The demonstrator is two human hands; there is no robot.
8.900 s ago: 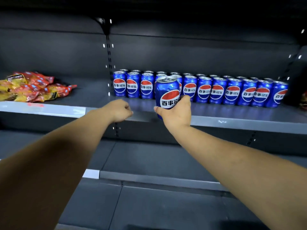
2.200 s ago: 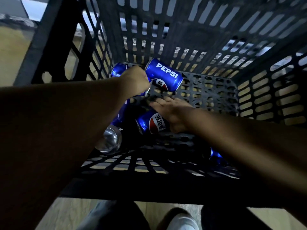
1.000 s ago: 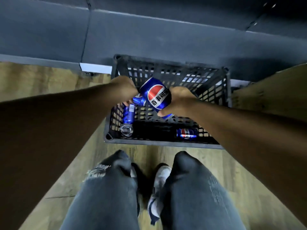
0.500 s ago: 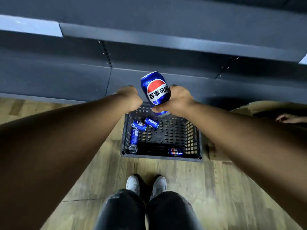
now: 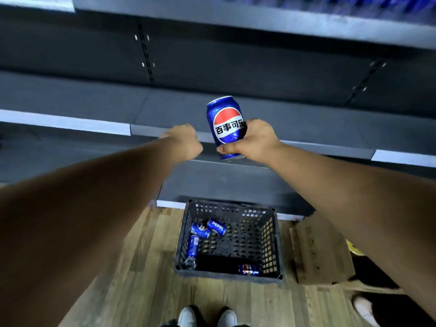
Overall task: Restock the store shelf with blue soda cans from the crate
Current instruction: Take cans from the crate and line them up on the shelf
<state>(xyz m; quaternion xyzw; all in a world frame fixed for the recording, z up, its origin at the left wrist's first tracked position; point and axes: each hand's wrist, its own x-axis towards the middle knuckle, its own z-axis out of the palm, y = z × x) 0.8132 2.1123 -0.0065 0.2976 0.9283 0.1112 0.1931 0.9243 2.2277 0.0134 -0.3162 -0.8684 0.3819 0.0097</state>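
- The blue aluminium soda can with the red, white and blue roundel (image 5: 226, 127) is upright in mid-air, in front of the edge of the grey metal middle shelf (image 5: 70, 125) and well above the black plastic lattice crate (image 5: 274, 246) on the wooden plank floor (image 5: 146, 291).
- The right hand (image 5: 253, 139) is clamped round its lower right side, thumb under the label.
- The left hand (image 5: 185, 141) is curled into a fist just beside the can and seems to hold nothing, though its palm faces away.
- Judged step: carrying the can up to the stocked shelf. Best keep it upright, label forward, clear the shelf lip before setting it down, and lower it gently so it knocks no neighbours.
- 4 blue cans (image 5: 215, 227) lie loose in the crate.
- The top shelf's row of blue cans (image 5: 354, 3) is blurred and cut off by the frame, so no free slot shows.
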